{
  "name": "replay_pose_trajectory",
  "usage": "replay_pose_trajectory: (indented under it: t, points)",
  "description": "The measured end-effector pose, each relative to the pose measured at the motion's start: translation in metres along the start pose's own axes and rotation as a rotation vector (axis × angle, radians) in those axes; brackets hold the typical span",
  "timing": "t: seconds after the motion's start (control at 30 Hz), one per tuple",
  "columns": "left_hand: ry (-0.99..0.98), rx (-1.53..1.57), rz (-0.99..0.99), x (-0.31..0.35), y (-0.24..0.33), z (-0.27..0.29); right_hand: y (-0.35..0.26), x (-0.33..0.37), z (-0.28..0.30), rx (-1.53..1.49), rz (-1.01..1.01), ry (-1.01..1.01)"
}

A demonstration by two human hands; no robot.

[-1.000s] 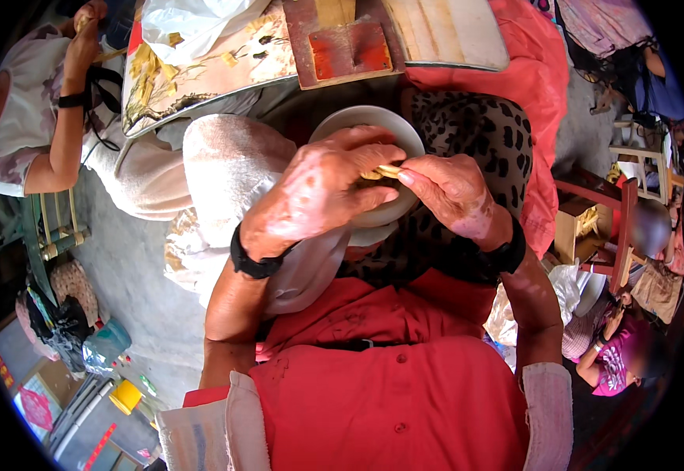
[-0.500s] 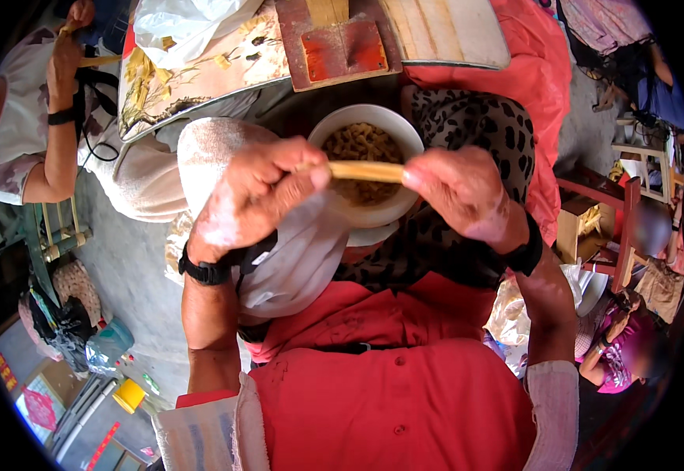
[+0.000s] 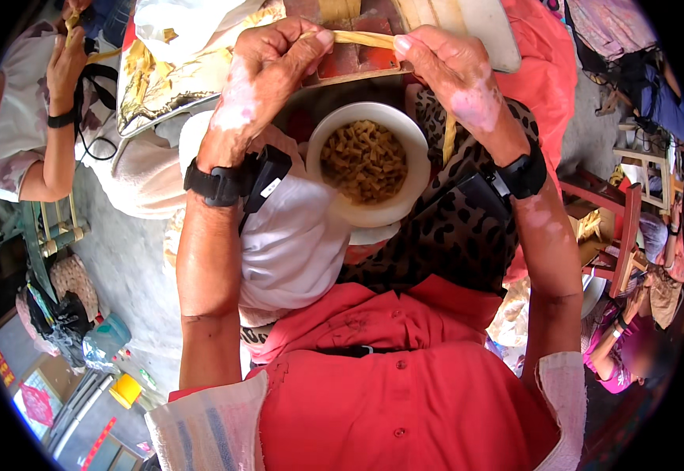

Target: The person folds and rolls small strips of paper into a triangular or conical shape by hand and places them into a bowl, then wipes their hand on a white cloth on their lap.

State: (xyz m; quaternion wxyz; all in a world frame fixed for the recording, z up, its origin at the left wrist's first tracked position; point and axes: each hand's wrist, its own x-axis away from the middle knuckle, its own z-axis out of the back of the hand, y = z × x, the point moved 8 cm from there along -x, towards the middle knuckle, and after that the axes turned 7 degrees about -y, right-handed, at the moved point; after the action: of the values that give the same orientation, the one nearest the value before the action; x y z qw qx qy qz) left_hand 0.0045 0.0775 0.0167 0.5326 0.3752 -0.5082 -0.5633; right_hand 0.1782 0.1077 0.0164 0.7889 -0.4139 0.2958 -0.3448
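A thin, pale yellow strip (image 3: 364, 38) is stretched level between my two hands. My left hand (image 3: 267, 71) pinches one end between thumb and fingers. At the other end, my right hand (image 3: 456, 74) grips the strip with its thumb on top. A loose yellow length (image 3: 449, 140) hangs down below my right hand. Nearer to me, a white bowl (image 3: 417, 169) sits at my lap, holding many short brown-yellow chopped pieces (image 3: 364, 161). Beyond the bowl is a reddish wooden block (image 3: 373, 59), partly behind the strip and my hands.
A board (image 3: 142, 110) with yellow scraps and a plastic bag (image 3: 177, 31) lies at the far left. Another pale board (image 3: 479, 35) is at the far right. At the left, a co-worker's arm (image 3: 61, 149) is raised. A red wooden stool (image 3: 628, 228) stands at the right.
Both hands have moved away from me, from over the bowl to over the wooden block, still holding the strip. The bowl's contents now show fully.
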Motion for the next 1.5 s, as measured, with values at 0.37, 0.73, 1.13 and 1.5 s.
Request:
replay_pose_trajectory:
  t: [0.37, 0.73, 1.13, 1.5]
  points:
    - [0.073, -0.087, 0.124, 0.014, -0.031, 0.013, 0.024, 0.037, 0.004, -0.01, -0.058, 0.096]
    - [-0.158, -0.484, 0.069, 0.045, -0.001, -0.002, 0.019, 0.078, -0.01, -0.202, -0.219, 0.11]
    - [-0.632, -0.436, 0.034, 0.097, -0.001, -0.003, 0.025, 0.09, -0.006, -0.199, -0.215, 0.187]
    - [-0.671, -1.258, -0.173, 0.203, -0.008, -0.044, 0.028, 0.098, -0.005, -0.227, -0.17, 0.243]
